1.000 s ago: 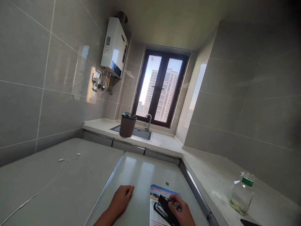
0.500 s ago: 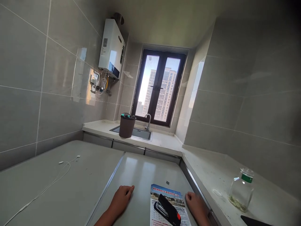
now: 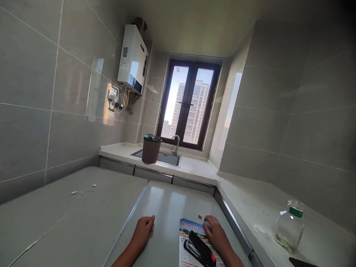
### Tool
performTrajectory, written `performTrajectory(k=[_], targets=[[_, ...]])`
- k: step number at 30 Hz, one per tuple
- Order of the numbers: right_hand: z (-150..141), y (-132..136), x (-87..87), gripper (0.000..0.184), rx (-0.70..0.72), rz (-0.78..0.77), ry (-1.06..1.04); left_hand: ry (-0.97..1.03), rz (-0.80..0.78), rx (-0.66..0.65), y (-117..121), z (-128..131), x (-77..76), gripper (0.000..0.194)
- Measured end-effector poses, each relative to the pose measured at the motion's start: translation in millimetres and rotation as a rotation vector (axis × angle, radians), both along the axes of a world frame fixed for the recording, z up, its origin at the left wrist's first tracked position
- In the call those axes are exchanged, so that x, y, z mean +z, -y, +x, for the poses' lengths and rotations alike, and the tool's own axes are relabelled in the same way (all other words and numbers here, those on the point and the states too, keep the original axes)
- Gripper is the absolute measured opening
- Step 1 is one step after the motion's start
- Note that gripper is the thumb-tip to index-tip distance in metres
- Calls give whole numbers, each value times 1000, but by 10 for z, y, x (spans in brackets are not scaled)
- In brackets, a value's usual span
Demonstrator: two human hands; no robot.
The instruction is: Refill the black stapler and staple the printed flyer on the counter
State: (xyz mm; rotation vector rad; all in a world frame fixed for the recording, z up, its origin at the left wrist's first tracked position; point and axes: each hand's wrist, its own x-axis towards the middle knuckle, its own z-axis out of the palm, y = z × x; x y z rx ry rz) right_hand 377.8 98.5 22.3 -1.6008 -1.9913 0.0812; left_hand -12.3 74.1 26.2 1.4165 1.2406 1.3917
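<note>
My left hand rests on the table to the left of the paper, its fingers curled in and nothing visible in them. On the right, my right hand is over the top right corner of the printed sheet, fingers loosely bent and apart. Just beyond its fingertips lies a small grey strip of staples. A black stapler with a red patch sits on the sheet, its top arm raised, with no hand holding it. My right wrist partly covers the sheet's right side.
A white cable runs across the left half of the table. A glass jar with a green label stands on the right counter. Beyond the table, a brown bin stands by the sink.
My right hand let go of the stapler, drew off to the right of the sheet, then moved forward and left to near the staples. My left hand has barely shifted.
</note>
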Motion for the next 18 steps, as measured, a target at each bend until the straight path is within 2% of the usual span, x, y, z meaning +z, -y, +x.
performTrajectory(k=[3,5,9,13,18], targets=[[-241,-165,-105,60,85,-130,18,422,-158,-206,16,-104,49,72],[-456,-266,-173,69,109,-193,69,654,-235,-377,39,-200,75,76],[-1106,-407,-226,61,160,-206,123,1104,-251,-655,84,-377,120,79],[-1861,-491,-183,59,202,-233,143,1396,-217,-656,111,-470,171,75],[-2512,-515,-95,62,313,-259,147,1486,-241,-585,170,-496,211,68]])
